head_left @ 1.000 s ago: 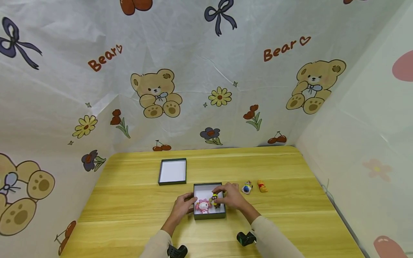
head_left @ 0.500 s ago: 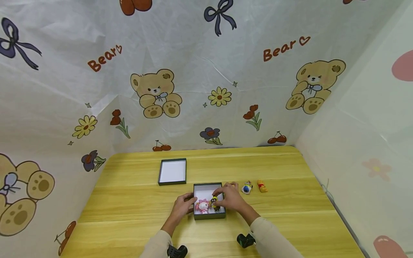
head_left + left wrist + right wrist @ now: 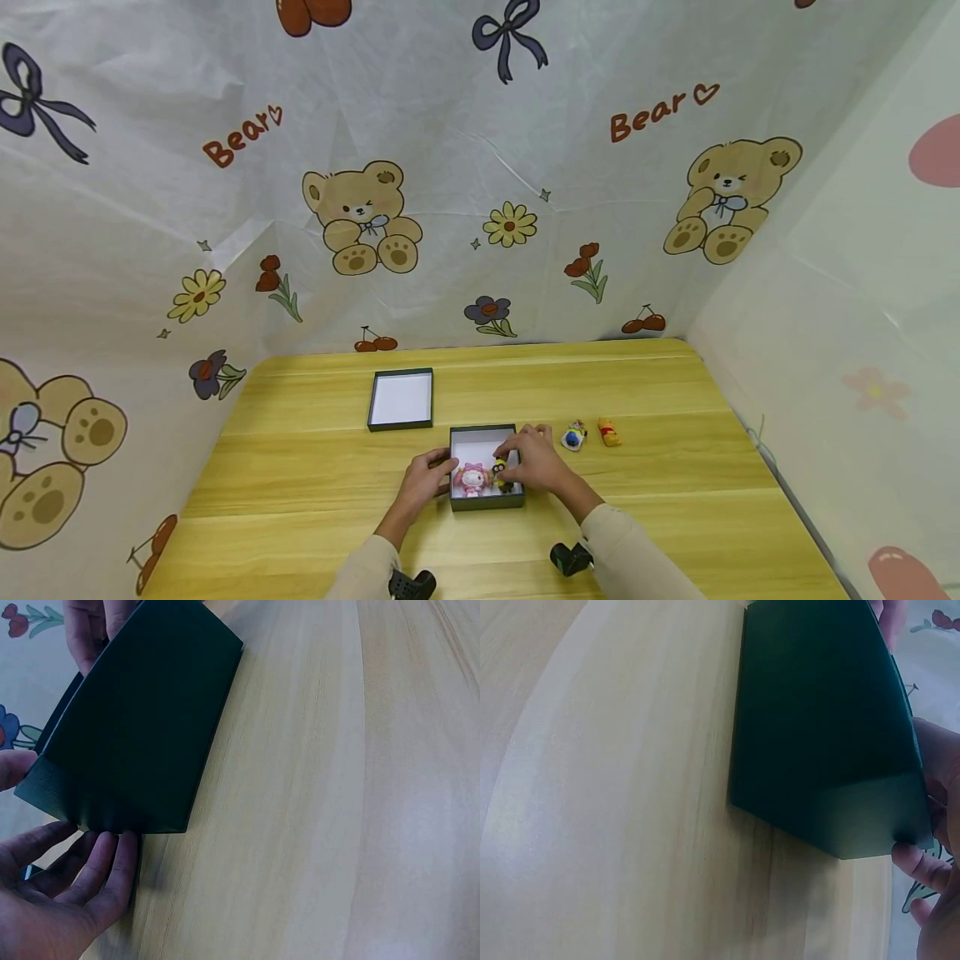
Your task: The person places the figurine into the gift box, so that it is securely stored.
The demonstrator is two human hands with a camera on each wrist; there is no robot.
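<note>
A dark green box [image 3: 487,503] with a white inside stands on the table; the wrist views show its outer walls, in the left wrist view the box wall [image 3: 142,720]. My left hand [image 3: 424,482] holds its left side, with the thumb at the rim and the fingers against the outer wall. Inside, at the front left, sits a pink figurine with a white face [image 3: 472,480]. My right hand [image 3: 534,458] reaches over the right wall and pinches a yellow and dark minion figurine [image 3: 499,473] beside the pink one. Both wrist views hide the figurines behind the walls.
The box's lid [image 3: 402,398], white side up, lies behind and to the left. To the right of the box lie a white and blue figurine [image 3: 574,436] and an orange bear figurine in red [image 3: 609,432]. Patterned cloth rises behind the wooden table [image 3: 645,383].
The minion figurine has shifted slightly and turned in my right hand, staying at the box's front right. My left hand keeps its place on the box.
</note>
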